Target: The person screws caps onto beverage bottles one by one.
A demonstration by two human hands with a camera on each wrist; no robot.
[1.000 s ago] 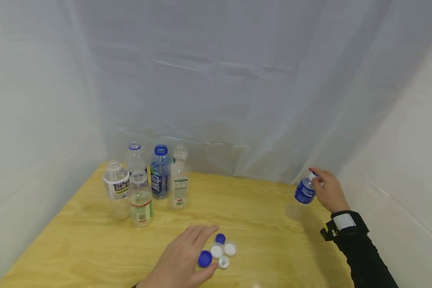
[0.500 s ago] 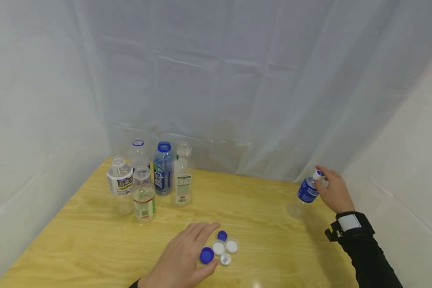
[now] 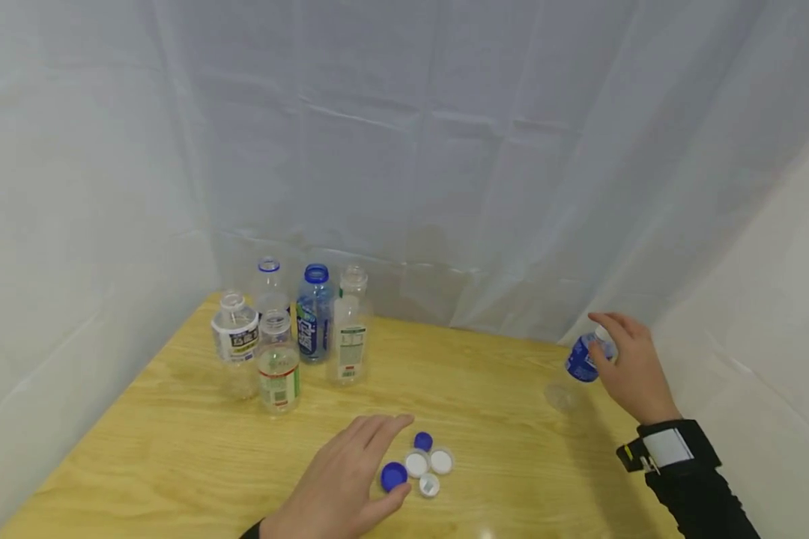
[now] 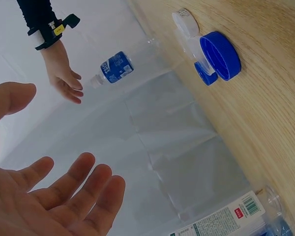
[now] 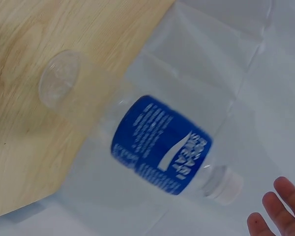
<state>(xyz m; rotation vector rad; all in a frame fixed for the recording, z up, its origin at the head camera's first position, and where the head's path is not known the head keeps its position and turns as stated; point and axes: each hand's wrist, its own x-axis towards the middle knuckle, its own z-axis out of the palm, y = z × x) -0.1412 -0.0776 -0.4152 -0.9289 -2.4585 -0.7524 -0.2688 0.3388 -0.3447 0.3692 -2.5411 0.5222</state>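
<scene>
At the right of the table stands a clear bottle with a blue label (image 3: 582, 361), upright and topped by a white cap (image 5: 227, 186). My right hand (image 3: 630, 367) is close beside that cap, fingers spread and apart from it in both wrist views. Relaxed and holding nothing, my left hand (image 3: 344, 475) hovers at the front, next to a cluster of loose bottle caps. These include a large blue cap (image 3: 394, 476), a small blue cap (image 3: 423, 441) and several white ones, such as the small white cap (image 3: 429, 486). In the left wrist view its palm (image 4: 19, 206) faces the camera.
Several uncapped bottles stand grouped at the back left, among them a blue bottle (image 3: 315, 318), a clear bottle with a white label (image 3: 350, 348) and a short one with a red-striped label (image 3: 279, 374). Pale plastic sheeting (image 3: 404, 150) hangs behind the wooden table (image 3: 485, 419).
My right hand has drawn back slightly from the blue-labelled bottle's cap, its wrist lower in the head view. The head view has shifted a little; my left hand and the caps stay put.
</scene>
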